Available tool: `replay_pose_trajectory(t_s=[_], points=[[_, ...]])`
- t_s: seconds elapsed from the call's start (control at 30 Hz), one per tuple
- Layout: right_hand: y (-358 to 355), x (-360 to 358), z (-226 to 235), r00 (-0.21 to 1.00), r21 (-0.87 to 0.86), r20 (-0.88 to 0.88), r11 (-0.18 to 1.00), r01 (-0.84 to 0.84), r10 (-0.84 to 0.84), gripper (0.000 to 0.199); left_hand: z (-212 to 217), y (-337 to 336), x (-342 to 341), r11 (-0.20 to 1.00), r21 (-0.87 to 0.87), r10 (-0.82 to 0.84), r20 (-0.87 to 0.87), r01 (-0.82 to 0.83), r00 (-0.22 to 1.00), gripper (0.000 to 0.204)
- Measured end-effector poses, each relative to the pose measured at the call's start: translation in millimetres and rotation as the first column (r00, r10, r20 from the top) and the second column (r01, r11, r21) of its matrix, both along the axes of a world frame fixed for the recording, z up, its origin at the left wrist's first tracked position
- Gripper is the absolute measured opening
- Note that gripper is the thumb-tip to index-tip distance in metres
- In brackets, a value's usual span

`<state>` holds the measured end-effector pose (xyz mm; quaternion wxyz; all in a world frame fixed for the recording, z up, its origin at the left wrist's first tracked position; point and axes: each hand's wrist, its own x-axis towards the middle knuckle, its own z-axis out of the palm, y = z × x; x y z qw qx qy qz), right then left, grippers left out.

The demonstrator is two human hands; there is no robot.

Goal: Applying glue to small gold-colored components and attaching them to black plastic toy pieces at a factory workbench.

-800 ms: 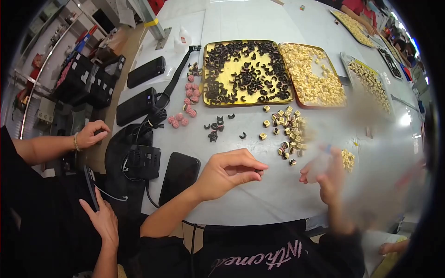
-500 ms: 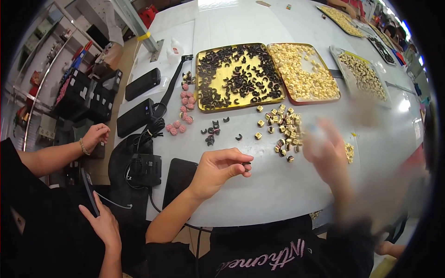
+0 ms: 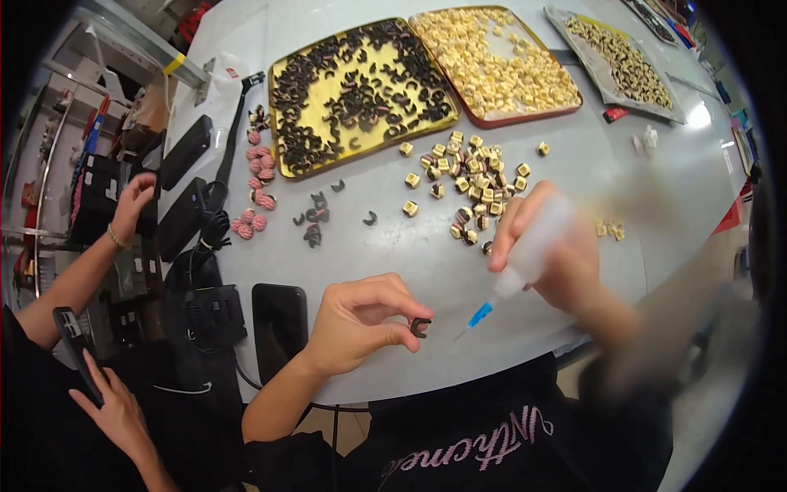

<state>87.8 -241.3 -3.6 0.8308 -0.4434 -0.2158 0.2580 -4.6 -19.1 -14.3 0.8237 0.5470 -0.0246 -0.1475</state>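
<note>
My left hand (image 3: 357,324) pinches a small black C-shaped piece (image 3: 420,326) just above the white table (image 3: 426,262). My right hand (image 3: 545,246) grips a white squeeze bottle (image 3: 531,252) with a blue needle tip (image 3: 479,315) that points down-left, close to the black piece. Beyond my hands lie a pile of small beige cube pieces (image 3: 475,184) and a few loose black pieces (image 3: 316,225).
A yellow tray of black pieces (image 3: 354,92), a red-rimmed tray of beige pieces (image 3: 494,66) and a third tray (image 3: 619,57) stand at the back. Pink pieces (image 3: 256,193), a dark phone (image 3: 279,321) and black devices (image 3: 184,217) lie left. Another person's hands (image 3: 131,205) work at left.
My right hand has come in from the right holding the squeeze bottle and brought its blue tip next to the black piece. My left hand stays pinched on the piece.
</note>
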Motion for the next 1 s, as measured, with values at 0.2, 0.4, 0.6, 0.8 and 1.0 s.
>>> replay_pose_trajectory(t_s=[0.2, 0.4, 0.6, 0.8, 1.0], points=[[0.5, -8.7, 6.7, 0.996, -0.026, 0.068, 0.998, -0.054, 0.056, 0.027, -9.7, 0.2, 1.4, 0.998, 0.061, -0.031, 0.137, 0.023, 0.990, 0.029], [4.3, -12.4, 2.4, 0.994, 0.005, 0.075, 0.997, -0.080, 0.079, 0.024, -8.6, -1.4, 1.2, 0.998, 0.070, -0.013, 0.147, 0.003, 0.989, 0.030], [5.1, -14.0, 7.6, 0.996, -0.174, 0.025, 0.982, -0.077, 0.083, 0.042, -9.8, 0.6, 1.8, 0.996, 0.088, -0.033, 0.168, 0.018, 0.985, 0.031], [6.0, -14.3, 10.3, 0.997, -0.220, 0.018, 0.973, -0.073, 0.079, 0.046, -9.3, 0.6, 1.9, 0.996, 0.089, -0.042, 0.168, 0.027, 0.985, 0.032], [7.8, -13.4, 12.6, 0.997, -0.270, 0.000, 0.960, -0.077, 0.080, 0.050, -9.3, 0.6, 1.8, 0.995, 0.098, -0.041, 0.160, 0.025, 0.986, 0.032]])
